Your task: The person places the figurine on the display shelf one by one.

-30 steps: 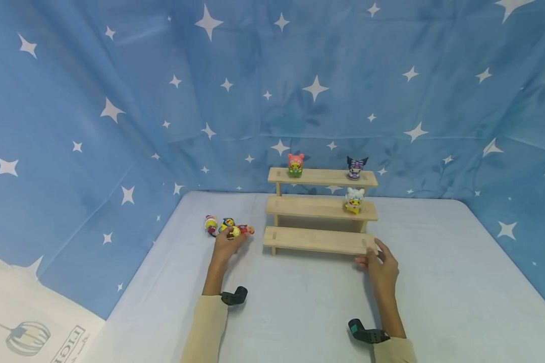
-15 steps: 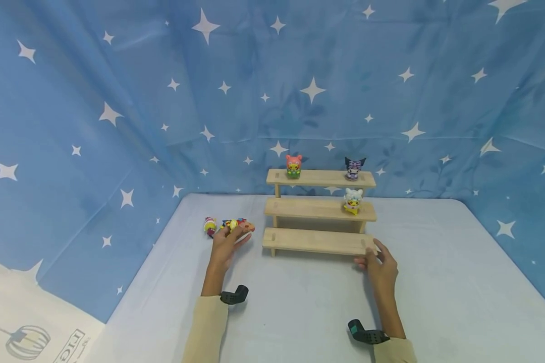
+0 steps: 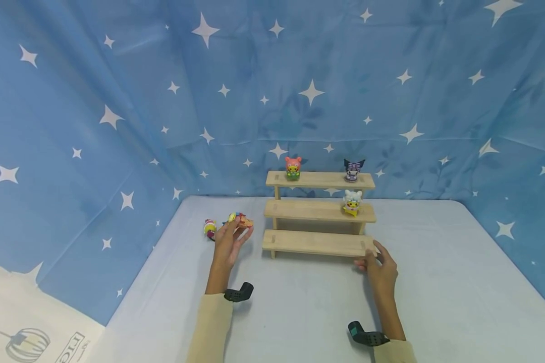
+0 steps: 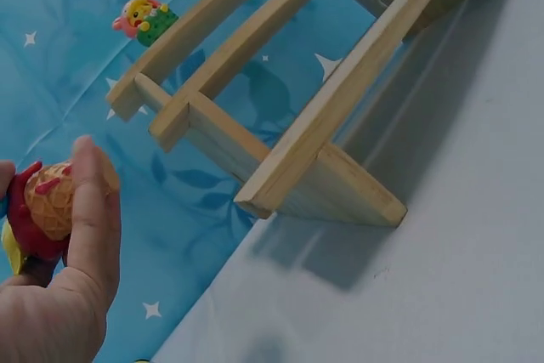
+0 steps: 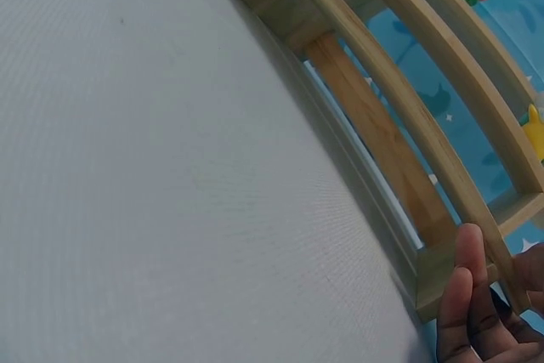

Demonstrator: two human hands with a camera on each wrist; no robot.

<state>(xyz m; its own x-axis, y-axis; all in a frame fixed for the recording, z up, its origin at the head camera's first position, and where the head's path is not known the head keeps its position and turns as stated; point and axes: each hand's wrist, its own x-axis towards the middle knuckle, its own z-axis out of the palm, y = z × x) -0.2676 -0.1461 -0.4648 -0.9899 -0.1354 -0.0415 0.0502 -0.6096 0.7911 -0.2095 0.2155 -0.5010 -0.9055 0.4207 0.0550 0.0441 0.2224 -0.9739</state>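
My left hand [image 3: 227, 247] holds a small toy figurine [image 3: 245, 222] above the left part of the table. In the left wrist view the figurine [image 4: 49, 201] shows red, yellow and blue parts and a waffle-patterned base; my fingers hide some of it. Left of the hand, a yellow figurine with a pink-and-white top [image 3: 210, 228] lies on the table. My right hand [image 3: 382, 271] grips the right end of the lowest board of a three-tier wooden shelf [image 3: 318, 242], thumb and fingers on either side of the board in the right wrist view.
On the top tier stand a pink-hooded figurine [image 3: 292, 168] at left and a black-and-purple one [image 3: 352, 170] at right. A white-hooded yellow figurine [image 3: 352, 202] stands on the middle tier's right. Blue star-patterned cloth [image 3: 200, 91] hangs behind the white table [image 3: 300, 307].
My left hand has lifted the waffle-based figurine off the table and turned it a little. My right hand stays on the lowest board. The camera view has tilted slightly upward.
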